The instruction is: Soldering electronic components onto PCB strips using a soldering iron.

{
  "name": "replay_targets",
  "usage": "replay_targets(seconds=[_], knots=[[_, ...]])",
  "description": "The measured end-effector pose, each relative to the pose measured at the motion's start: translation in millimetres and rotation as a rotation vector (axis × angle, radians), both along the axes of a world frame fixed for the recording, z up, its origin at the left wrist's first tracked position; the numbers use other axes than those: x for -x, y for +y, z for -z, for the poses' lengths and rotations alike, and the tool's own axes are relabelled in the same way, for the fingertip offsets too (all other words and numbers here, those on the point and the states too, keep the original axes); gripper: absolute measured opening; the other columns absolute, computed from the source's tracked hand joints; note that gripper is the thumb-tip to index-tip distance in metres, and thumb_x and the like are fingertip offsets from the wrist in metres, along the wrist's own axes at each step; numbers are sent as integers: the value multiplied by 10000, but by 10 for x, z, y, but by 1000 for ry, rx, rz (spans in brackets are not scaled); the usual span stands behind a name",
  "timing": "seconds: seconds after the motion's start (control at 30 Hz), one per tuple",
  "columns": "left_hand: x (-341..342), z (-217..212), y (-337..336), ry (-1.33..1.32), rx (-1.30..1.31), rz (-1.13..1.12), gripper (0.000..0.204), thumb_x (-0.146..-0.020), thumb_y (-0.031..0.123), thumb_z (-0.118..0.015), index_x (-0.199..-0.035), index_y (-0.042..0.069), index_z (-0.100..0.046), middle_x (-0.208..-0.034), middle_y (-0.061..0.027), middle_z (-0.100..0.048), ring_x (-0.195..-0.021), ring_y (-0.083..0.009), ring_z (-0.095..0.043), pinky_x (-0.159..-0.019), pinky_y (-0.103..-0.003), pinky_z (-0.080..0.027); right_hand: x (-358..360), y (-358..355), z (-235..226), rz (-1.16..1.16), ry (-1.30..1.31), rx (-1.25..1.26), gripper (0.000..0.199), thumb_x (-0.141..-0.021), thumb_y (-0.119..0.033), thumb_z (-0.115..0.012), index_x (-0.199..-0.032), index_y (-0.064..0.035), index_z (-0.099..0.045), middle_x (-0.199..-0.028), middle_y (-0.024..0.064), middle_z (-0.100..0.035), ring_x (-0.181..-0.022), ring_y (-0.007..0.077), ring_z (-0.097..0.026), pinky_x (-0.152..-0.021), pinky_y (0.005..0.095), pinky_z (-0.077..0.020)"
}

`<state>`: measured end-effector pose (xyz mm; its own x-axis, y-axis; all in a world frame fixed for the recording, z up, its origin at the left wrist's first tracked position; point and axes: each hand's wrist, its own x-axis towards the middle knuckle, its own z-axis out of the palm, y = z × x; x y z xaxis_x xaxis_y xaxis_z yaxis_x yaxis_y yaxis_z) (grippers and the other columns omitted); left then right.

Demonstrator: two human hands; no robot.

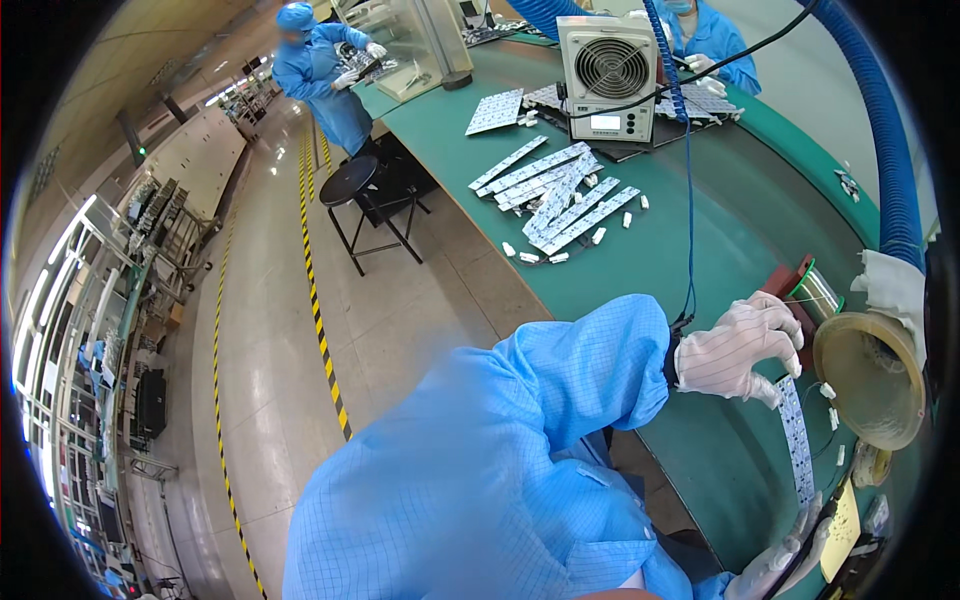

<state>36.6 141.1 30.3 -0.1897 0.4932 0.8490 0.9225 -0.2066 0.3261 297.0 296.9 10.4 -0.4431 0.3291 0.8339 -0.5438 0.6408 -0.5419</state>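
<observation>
Gloves first: I am watching my left hand (738, 346), in a white glove with a blue sleeve behind it, hovering over the green bench (660, 270) with its fingers curled down onto the top end of a long white LED strip board (797, 445), pinching it. That strip is lying on the bench just below the hand, running away toward the lower right. My right hand (775, 568) is peeking in at the bottom edge, gloved too, and appearing to be closing on a dark tool beside the strip's lower end; I cannot tell how firmly. A spool of solder wire (815, 292) is sitting just beyond the left hand, beside a beige extraction funnel (868, 380). Farther up the bench a pile of similar strips (560, 195) is lying before a small fan unit (607, 75).
</observation>
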Motion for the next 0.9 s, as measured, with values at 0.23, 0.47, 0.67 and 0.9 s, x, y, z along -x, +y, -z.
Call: replay_targets(seconds=[0.23,0.47,0.67,0.9], knots=[[107,64,-17,-85,1,84,435,-709,417,-795,-954,111,-608,-932,-21,-631,-919,-253,-586,-879,-403,-435,43,5,28,151,-58,28,474,-948,-88,-603,-1358,32,-398,-1329,288,-492,-1122,393,-603,-937,479,-517],[16,-77,-135,-376,194,182,447,-796,375,-762,-1008,33,-568,-916,-116,-649,-846,-295,-626,-782,-403,-495,41,0,14,192,19,-40,497,-967,-132,-549,-1394,40,-360,-1178,295,-586,-1019,373,-641,-881,432,-541],[13,-213,-222,-652,391,318,419,-827,264,-718,-1116,-3,-573,-929,-147,-656,-858,-263,-649,-752,-387,-519,4,43,34,229,10,-96,525,-974,-165,-529,-1404,59,-326,-1167,305,-590,-1024,386,-640,-872,443,-547],[8,-209,-219,-708,375,398,370,-849,264,-686,-1124,19,-647,-1005,-159,-671,-875,-257,-644,-745,-373,-516,5,29,47,251,45,-68,543,-977,-186,-512,-1407,75,-310,-1192,321,-570,-1030,396,-638,-875,445,-553]])
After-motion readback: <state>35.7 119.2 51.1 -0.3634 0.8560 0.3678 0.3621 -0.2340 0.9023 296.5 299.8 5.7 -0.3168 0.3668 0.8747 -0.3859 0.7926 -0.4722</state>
